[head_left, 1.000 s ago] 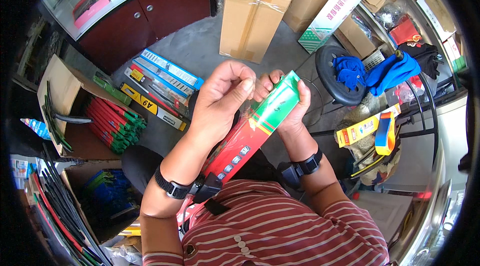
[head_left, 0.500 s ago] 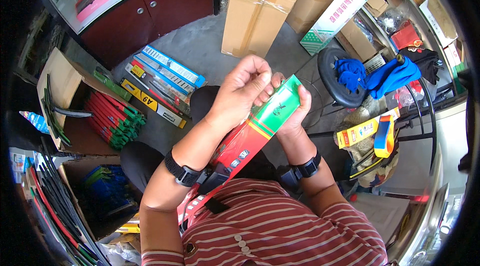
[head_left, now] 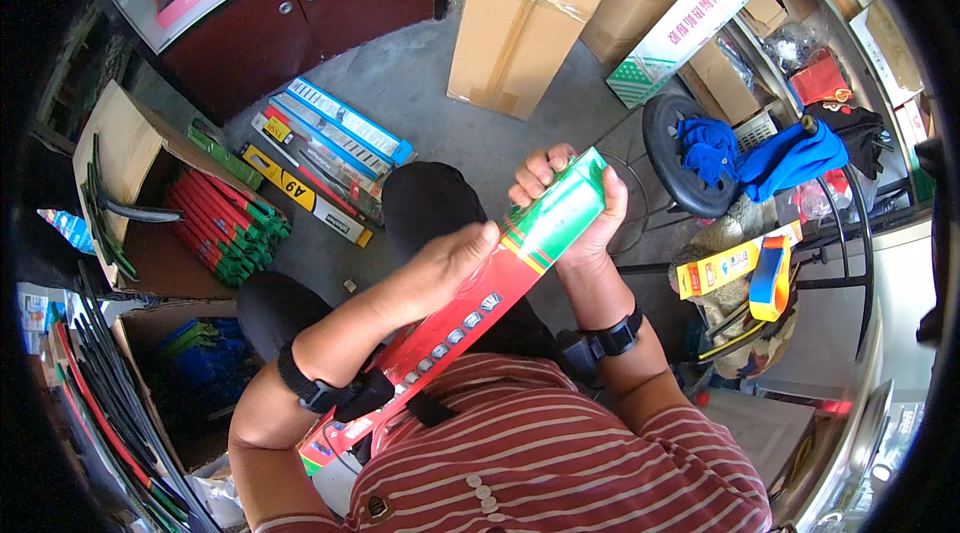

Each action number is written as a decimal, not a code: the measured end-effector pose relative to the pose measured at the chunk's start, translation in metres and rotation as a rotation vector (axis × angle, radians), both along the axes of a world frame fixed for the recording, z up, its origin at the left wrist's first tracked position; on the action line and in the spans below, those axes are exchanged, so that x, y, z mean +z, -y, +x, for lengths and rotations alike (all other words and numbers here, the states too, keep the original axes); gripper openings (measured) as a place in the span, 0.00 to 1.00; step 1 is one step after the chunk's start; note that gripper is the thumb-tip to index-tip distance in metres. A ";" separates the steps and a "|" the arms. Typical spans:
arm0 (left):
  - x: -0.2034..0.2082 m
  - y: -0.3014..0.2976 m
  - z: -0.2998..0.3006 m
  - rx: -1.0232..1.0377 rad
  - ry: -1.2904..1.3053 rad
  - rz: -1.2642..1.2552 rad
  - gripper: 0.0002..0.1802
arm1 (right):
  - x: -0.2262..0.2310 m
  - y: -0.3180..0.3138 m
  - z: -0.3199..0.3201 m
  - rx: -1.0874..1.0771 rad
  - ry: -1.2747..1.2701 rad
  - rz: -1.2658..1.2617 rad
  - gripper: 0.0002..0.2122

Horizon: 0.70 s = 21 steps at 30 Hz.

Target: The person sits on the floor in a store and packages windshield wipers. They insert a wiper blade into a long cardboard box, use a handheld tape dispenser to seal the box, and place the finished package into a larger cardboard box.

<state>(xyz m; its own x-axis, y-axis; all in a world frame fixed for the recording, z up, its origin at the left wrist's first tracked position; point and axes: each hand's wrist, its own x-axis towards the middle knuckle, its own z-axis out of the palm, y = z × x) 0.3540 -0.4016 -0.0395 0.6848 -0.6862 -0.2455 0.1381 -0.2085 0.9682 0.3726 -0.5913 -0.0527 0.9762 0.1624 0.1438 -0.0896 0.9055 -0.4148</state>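
Observation:
A long, slim red box (head_left: 455, 308) with green ends and a row of small printed pictures slants across my lap, its upper end pointing away to the right. My right hand (head_left: 590, 213) is closed round that green upper end from below, thumb on the right edge and fingertips curling over the left. Further down, my left hand (head_left: 455, 258) grips the box's left side, thumb on top; its other fingers are hidden. The lower end of the box passes under my left forearm and rests near my striped shirt.
To the left stand cartons of red-green packs (head_left: 230, 228) and blue-green packs (head_left: 210, 363). Long flat boxes (head_left: 310, 193) lie on the floor ahead, before a tall brown carton (head_left: 515, 28). At right is a round black seat (head_left: 690, 153) with blue cloth.
My left hand has left the box's upper end and moved down its left side, my elbow swinging outward. More of the red face shows. My right hand keeps its hold.

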 end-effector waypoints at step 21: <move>0.012 0.029 0.018 0.009 -0.543 -0.194 0.43 | 0.000 -0.008 0.002 0.002 0.107 -0.004 0.23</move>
<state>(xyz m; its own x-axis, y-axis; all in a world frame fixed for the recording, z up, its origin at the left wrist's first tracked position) 0.3720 -0.4305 -0.0279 0.5017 -0.7485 -0.4336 0.6269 -0.0308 0.7785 0.3745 -0.5832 -0.0523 0.9549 0.1653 0.2466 -0.0465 0.9038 -0.4255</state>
